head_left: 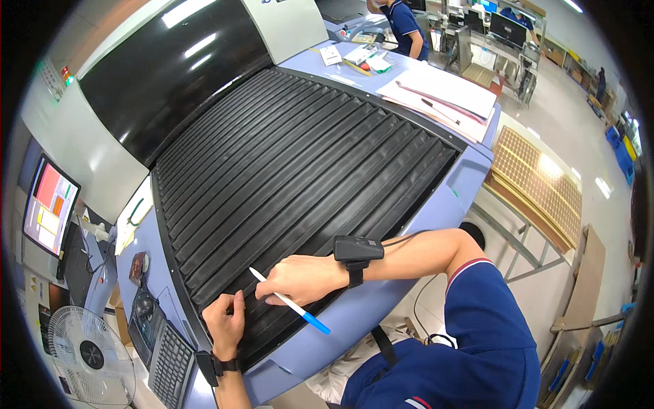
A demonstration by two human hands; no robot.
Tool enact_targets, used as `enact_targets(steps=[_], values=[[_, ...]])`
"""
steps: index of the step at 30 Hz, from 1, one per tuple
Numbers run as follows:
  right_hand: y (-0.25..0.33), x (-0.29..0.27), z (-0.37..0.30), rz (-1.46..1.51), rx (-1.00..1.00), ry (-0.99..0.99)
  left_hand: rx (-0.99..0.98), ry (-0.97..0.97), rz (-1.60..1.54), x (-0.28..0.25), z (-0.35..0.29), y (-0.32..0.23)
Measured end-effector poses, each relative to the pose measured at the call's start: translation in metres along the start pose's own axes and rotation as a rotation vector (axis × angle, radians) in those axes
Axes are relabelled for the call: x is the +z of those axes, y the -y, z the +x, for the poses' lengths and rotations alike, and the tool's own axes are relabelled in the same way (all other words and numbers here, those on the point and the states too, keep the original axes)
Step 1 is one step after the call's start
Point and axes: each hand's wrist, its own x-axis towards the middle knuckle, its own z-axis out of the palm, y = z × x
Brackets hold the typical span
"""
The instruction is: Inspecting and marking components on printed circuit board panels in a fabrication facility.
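- Currently, the right hand [303, 281] grips a slim white pen with a blue end [291, 302], fingers bent in around the barrel.
- Pen lies slantwise over the near-left corner of the big black ribbed bellows cover [300, 163], blue end toward the bellows' near edge.
- Left hand [223, 320] is at that same corner of the bellows, just beside the right; fingers curled in, can't tell if they pinch anything. Contact with the ribs also unclear.
- Black box-shaped device [357, 249] strapped on the right wrist; black wristband [216, 366] on the left.
- Left of the bellows: black keyboard [170, 365], dark rounded mouse [143, 305]; further out, white round cage fan [92, 356] and lit monitor [51, 208].
- Right of the bellows, past its far side: stack of white paper sheets [470, 95] on the pale blue-violet machine frame [436, 198].
- Beyond those sheets, gold gridded panels [538, 180], stacked.
- Past the bellows' far end, a co-worker in a navy shirt [403, 28].
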Motion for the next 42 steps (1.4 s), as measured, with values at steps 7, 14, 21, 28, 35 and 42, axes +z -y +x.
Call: enact_targets(steps=[7,14,21,28,35,42], values=[[-0.002,0.002,0.005,0.003,-0.034,-0.004,-0.008,-0.052,0.007,0.001,0.0,0.004],[0.004,0.001,0.007,-0.031,0.001,-0.032,0.09,-0.048,0.023,-0.005,0.002,0.003],[0.011,-0.004,0.002,-0.053,0.052,-0.01,0.11,-0.03,-0.006,-0.003,0.001,-0.002],[0.004,-0.002,0.004,-0.048,0.018,-0.007,0.109,-0.068,-0.011,-0.003,0.002,-0.002],[0.004,-0.001,0.003,-0.049,0.018,-0.013,0.124,-0.057,-0.017,-0.001,0.003,0.001],[0.004,0.0,0.004,-0.051,0.002,-0.016,0.13,-0.067,-0.007,-0.003,0.002,0.001]])
